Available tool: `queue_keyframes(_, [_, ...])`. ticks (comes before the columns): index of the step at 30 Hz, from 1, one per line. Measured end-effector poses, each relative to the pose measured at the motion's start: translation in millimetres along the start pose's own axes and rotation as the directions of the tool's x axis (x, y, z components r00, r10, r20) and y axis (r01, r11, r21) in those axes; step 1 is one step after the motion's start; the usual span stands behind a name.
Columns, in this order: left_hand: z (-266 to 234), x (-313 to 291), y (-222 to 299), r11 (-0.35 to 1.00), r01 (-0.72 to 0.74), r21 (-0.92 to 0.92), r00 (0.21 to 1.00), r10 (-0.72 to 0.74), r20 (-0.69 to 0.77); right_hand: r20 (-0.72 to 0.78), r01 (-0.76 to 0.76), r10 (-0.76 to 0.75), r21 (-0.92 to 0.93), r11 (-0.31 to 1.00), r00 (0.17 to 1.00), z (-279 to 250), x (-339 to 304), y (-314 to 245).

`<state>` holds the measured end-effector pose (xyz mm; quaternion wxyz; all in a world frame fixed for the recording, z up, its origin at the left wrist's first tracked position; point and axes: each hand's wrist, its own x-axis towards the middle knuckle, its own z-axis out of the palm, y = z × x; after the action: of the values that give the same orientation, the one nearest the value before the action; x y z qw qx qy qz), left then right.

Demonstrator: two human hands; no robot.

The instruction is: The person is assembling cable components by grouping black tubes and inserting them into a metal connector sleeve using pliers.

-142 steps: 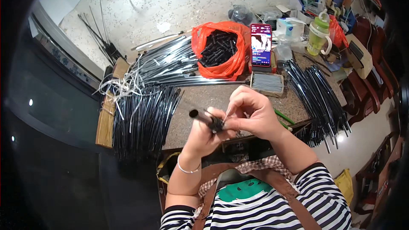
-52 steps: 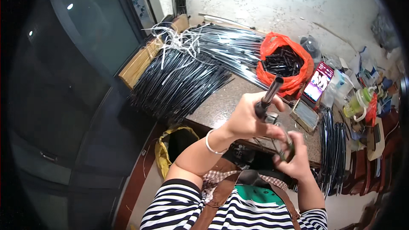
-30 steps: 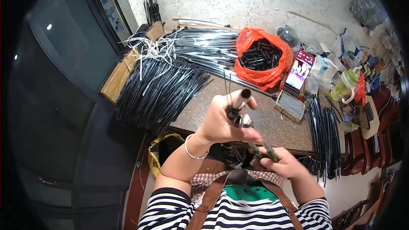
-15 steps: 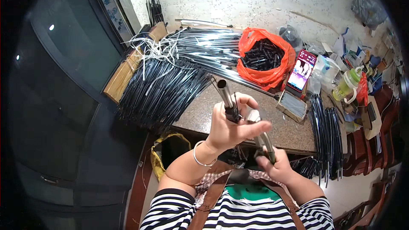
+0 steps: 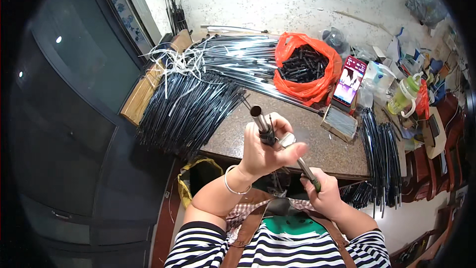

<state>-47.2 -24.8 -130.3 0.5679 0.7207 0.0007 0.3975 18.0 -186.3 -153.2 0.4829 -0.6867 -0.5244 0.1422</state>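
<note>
Above the near edge of the table, my left hand (image 5: 265,151) is closed round a shiny metal tube (image 5: 258,116). The tube's hollow end points up, and a black fitting (image 5: 267,136) sits below it at the fingers. A thin dark rod shows beside the tube. My right hand (image 5: 323,188) grips the green handle of a hammer (image 5: 308,171), whose metal shaft slants up to the left. Its pale head lies close beside my left thumb, which partly hides it; whether it touches the tube I cannot tell.
Bundled black rods (image 5: 188,111) and silver rods (image 5: 243,52) cover the table's left and back. An orange bag (image 5: 297,89) holds black tubular pieces. Beyond it stand a phone (image 5: 349,82), a box of thin rods (image 5: 339,123) and a green bottle (image 5: 404,94). More black rods (image 5: 382,159) overhang the right edge.
The hammer's head has dropped slightly left and nearer the left hand; its shaft, blurred before, is now sharp. The left hand keeps the tube, nearly in place.
</note>
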Motion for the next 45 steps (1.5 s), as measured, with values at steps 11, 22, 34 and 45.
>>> queue_keyframes(11, [-4,-6,4,0.972,0.124,-0.2,0.988,-0.139,-0.06,-0.007,-0.082,0.082,-0.113,0.99,0.997,-21,20,11])
queue_keyframes(22, [-14,-6,-6,0.92,0.044,-0.389,0.997,-0.016,0.075,-0.306,-0.396,0.252,-0.665,0.634,0.918,-2,8,106])
queue_keyframes(34, [38,18,-3,0.85,-0.105,-0.517,0.987,0.024,-0.161,-0.319,-0.173,0.203,0.12,0.978,0.926,5,6,54])
queue_keyframes(45, [46,19,-9,0.738,-0.129,-0.663,0.773,0.494,0.399,0.431,-0.334,0.384,0.895,-0.295,0.816,8,21,32])
